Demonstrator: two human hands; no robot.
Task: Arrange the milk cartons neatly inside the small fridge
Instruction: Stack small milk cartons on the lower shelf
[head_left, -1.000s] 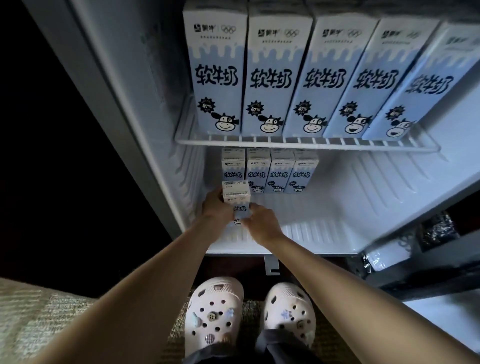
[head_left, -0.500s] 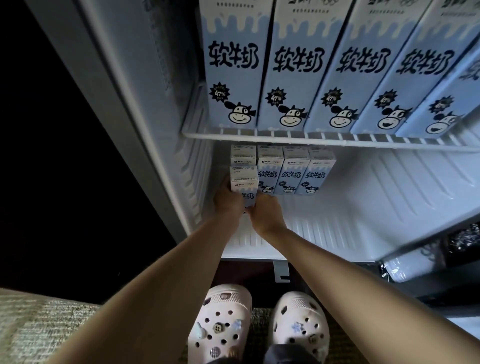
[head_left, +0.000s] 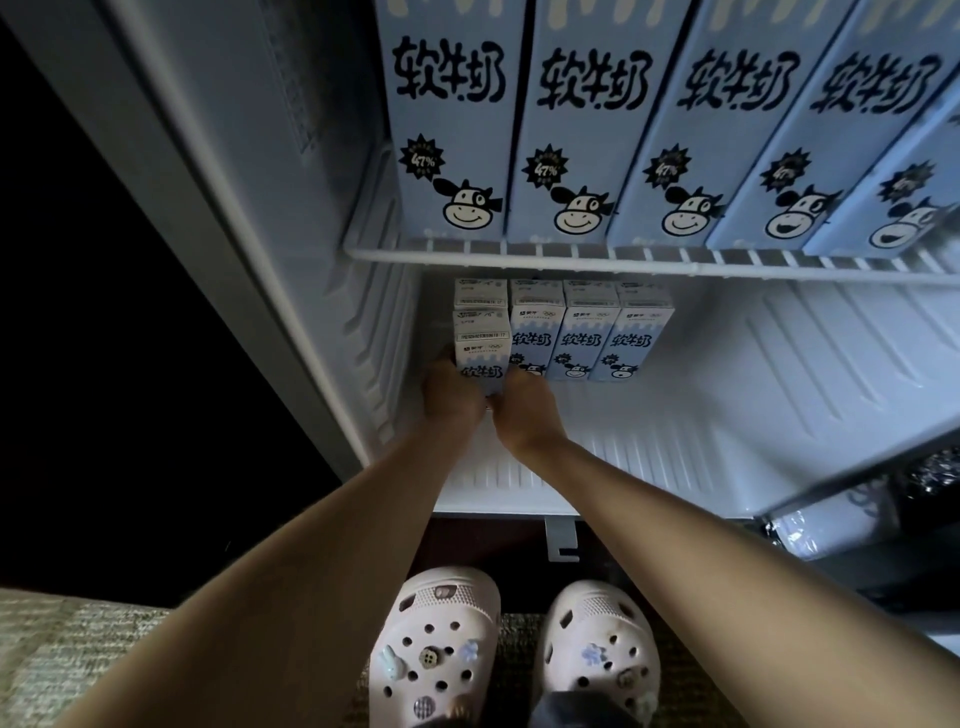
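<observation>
A small blue-and-white milk carton stands upright on the fridge floor, at the left end of the lower compartment. My left hand grips its left side and my right hand grips its lower right side. It sits directly in front of another small carton. To its right stand three more small cartons in a row. Several tall milk cartons line the wire shelf above.
The fridge's left wall is close beside my left hand. The fridge floor stretches bare to the right of the small cartons. The open door angles in at lower right, with wrapped packs below it. My white clogs stand on a mat.
Both hands have pushed the small carton farther back into the fridge, up against the rear row. The camera has moved closer to the fridge.
</observation>
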